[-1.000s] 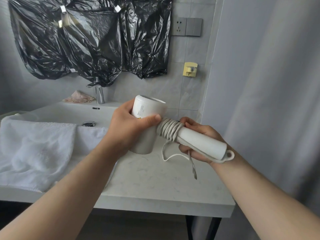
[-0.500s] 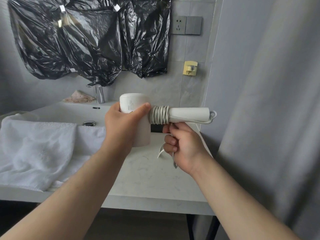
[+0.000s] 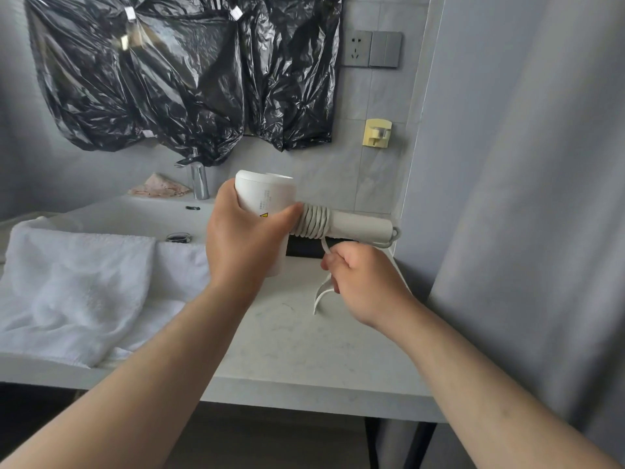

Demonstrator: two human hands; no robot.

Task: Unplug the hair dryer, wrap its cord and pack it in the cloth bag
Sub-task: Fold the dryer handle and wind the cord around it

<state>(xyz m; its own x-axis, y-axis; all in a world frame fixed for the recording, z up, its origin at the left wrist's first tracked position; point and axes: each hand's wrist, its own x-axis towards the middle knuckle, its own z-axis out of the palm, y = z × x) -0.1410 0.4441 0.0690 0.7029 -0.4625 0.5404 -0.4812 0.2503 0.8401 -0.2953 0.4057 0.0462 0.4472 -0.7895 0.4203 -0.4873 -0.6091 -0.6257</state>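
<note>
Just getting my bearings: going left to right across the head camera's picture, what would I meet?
White towel, left hand gripping the hair dryer, cord wound on the handle, right hand, grey curtain.

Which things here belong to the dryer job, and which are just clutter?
Job: dryer, held by the left hand; cord, part coiled on the handle, loose end gripped by the right hand; pink cloth behind the sink, maybe the bag.
Clutter: towel, sink, tap, black bags, socket, yellow hook.

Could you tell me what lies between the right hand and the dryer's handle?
A short stretch of cord, leading from the handle into the right hand; head view.
</note>
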